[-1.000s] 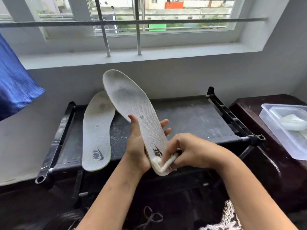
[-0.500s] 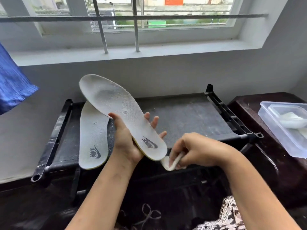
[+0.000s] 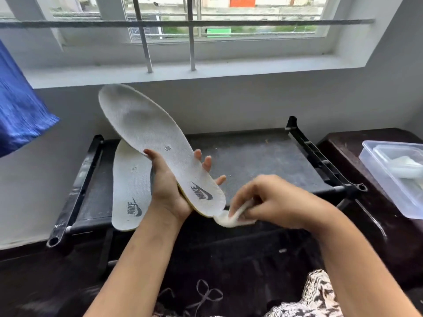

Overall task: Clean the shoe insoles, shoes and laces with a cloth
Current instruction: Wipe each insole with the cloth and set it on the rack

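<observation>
An insole (image 3: 155, 143) is held by the left hand (image 3: 167, 191), fingers spread behind it; a cloth (image 3: 225, 219) is pinched by the right hand (image 3: 274, 200), touching its heel.

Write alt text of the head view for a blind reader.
A person's left hand holds a white insole up while the right hand pinches a white cloth at its heel. A second insole lies on a black rack.
</observation>
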Tool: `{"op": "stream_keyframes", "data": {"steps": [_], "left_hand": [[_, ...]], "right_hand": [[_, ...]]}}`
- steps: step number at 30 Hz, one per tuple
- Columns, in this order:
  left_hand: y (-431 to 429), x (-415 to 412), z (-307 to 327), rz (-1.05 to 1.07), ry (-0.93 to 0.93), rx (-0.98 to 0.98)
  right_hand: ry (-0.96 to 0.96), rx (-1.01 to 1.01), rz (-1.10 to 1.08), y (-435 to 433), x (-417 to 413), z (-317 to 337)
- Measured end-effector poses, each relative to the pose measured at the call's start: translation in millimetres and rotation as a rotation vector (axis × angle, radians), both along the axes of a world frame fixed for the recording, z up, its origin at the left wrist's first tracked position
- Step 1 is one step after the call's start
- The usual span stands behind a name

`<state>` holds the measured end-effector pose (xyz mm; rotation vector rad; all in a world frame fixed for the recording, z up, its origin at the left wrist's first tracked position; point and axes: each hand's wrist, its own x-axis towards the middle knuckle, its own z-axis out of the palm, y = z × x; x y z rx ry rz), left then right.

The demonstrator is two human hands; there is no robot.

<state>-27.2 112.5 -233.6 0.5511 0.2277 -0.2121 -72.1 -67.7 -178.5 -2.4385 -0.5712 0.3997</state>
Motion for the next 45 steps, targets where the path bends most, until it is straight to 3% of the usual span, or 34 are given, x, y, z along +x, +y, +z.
{"op": "stream_keyframes", "data": {"steps": [4,6,9,11,13,16,18,21,23,24,26,28,30,32,34,36,39,42,45], "left_hand": [[-11,-6,6,-0.01,-0.003,0.062],[-17,-8,9,-0.014,0.016,0.096],[-8,-2,4,-0.016,0.056,0.092],[2,4,-1,0.007,0.043,0.062],[3,5,-2,0.01,0.028,0.071],[-9,-3,6,-0.006,0.014,0.133],[-17,-8,10,-0.01,0.011,0.187],[-11,-5,7,-0.013,0.041,0.198],[0,0,5,-0.001,0.036,0.133],[3,2,3,0.006,0.015,0.121],[1,2,4,0.016,-0.011,0.132],[-9,-4,9,-0.022,-0.018,0.181],[-18,-10,13,-0.032,-0.044,0.238],[-19,-12,12,-0.032,-0.027,0.268],[-10,-8,9,-0.041,0.021,0.22],[3,-4,6,-0.027,0.004,0.16],[7,-2,6,-0.067,-0.013,0.155],[0,-10,8,-0.177,-0.033,0.22],[-6,-13,9,-0.284,-0.071,0.318]], "right_hand": [[-0.462,0.605,-0.468,18,7,-7],[-0.428,0.534,-0.382,38,5,-19],[-0.081,0.05,-0.032,35,-3,-25],[-0.012,-0.037,0.0,14,1,-16],[-0.163,0.161,-0.196,2,7,-7],[-0.568,0.628,-0.551,19,10,-11],[-0.591,0.586,-0.494,40,8,-21],[-0.122,0.191,-0.102,47,-2,-26],[0.006,0.008,0.008,27,0,-16],[0.01,0.008,-0.011,16,2,-10],[-0.154,0.192,-0.196,5,7,-2],[-0.448,0.505,-0.46,14,10,-7],[-0.591,0.611,-0.522,35,11,-15],[-0.323,0.424,-0.251,50,6,-26],[-0.005,0.046,0.022,42,1,-25],[0.116,-0.122,0.12,18,1,-21],[0.026,0.063,-0.08,-4,6,-17],[-0.073,0.51,-0.267,-1,11,-19],[-0.169,0.64,-0.272,13,9,-24]]}}
